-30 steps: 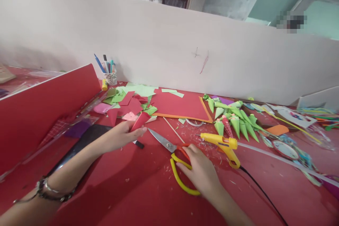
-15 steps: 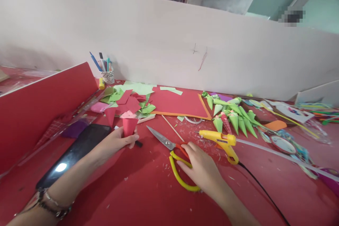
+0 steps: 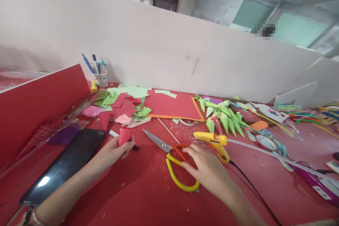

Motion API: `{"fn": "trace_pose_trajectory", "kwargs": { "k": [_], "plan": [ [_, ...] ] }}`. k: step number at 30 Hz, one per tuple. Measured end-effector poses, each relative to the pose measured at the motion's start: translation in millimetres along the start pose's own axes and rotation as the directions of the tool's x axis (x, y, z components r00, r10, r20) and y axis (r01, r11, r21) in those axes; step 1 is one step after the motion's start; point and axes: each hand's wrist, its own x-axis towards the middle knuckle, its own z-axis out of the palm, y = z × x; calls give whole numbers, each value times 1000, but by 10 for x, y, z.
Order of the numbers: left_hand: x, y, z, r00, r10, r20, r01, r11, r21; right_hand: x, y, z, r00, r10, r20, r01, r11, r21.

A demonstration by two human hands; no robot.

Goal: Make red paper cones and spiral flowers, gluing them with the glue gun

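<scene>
My left hand (image 3: 122,148) holds a small red paper cone (image 3: 125,136) with its wide end up, fingers wrapped round its lower part. My right hand (image 3: 197,159) rests on the scissors (image 3: 171,147), its fingers bent over the orange handle; the blades point to the upper left and the yellow handle (image 3: 180,184) lies nearer me. Just right of this hand is a yellow glue gun (image 3: 212,138). Behind my left hand, a pink paper piece (image 3: 123,119) lies by the red and green scraps (image 3: 127,107). A black-capped marker is partly hidden by my left hand.
A black phone (image 3: 66,166) lies under my left forearm. Green paper cones (image 3: 227,118) are heaped behind the glue gun, beside red sheets (image 3: 172,105). A pen cup (image 3: 101,78) stands at the white partition (image 3: 148,42). A red board (image 3: 42,109) rises at left.
The pink piece at the top of the red cone is now on the scraps behind my left hand. The view has shifted to the right. My right hand stays at the scissors.
</scene>
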Motion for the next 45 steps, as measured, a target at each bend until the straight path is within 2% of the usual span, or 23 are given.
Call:
{"fn": "trace_pose_trajectory", "kwargs": {
  "k": [3, 6, 7, 8, 10, 12, 15, 16, 20, 25, 30, 37, 42, 45],
  "plan": [
    [-46, 28, 16, 1000, 30, 6, -30, 1000, -4, -227, 169, -243, 992, 105, 64, -105, 994, 0],
    [-64, 31, 41, 999, 41, 3, -40, 998, -51, -474, 441, -397, 960, 265, 91, -267, 964, 10],
    [-63, 29, 47, 999, 41, 3, -41, 997, -66, -534, 543, -407, 941, 335, 49, -335, 942, -18],
    [-60, 25, 52, 999, 39, 5, -39, 997, -74, -576, 645, -394, 907, 416, -56, -419, 906, -52],
    [-50, 18, 59, 999, 28, 24, -26, 997, -74, -597, 832, -309, 823, 477, -308, -521, 850, -79],
    [-41, 7, 66, 999, 18, 39, -15, 998, -68, -542, 978, -175, 822, 450, -350, -498, 866, -57],
    [-30, -29, 79, 999, 31, 40, -28, 997, -70, -392, 1108, 21, 881, 424, -208, -417, 905, 79],
    [-26, -47, 82, 999, 36, 41, -33, 997, -68, -344, 1134, 69, 889, 416, -193, -402, 909, 108],
    [-2, -117, 83, 998, 46, 35, -44, 997, -60, -227, 1191, 164, 873, 446, -196, -425, 894, 143],
    [26, -162, 63, 998, 59, 34, -57, 998, -39, -242, 1228, 169, 856, 479, -196, -429, 868, 250],
    [29, -150, 60, 998, 53, 15, -53, 998, 16, -341, 1342, 122, 832, 502, -237, -478, 865, 155],
    [34, -113, 68, 999, 53, 9, -53, 997, 64, -451, 1712, 119, 800, 501, -331, -520, 853, 35],
    [31, -186, 61, 996, 16, 93, -30, 989, 143, -445, 1916, 139, 844, 462, -273, -474, 880, 22],
    [23, -205, 57, 993, 8, 119, -32, 978, 205, -449, 1897, 87, 862, 458, -220, -483, 872, -78]
  ]
}}
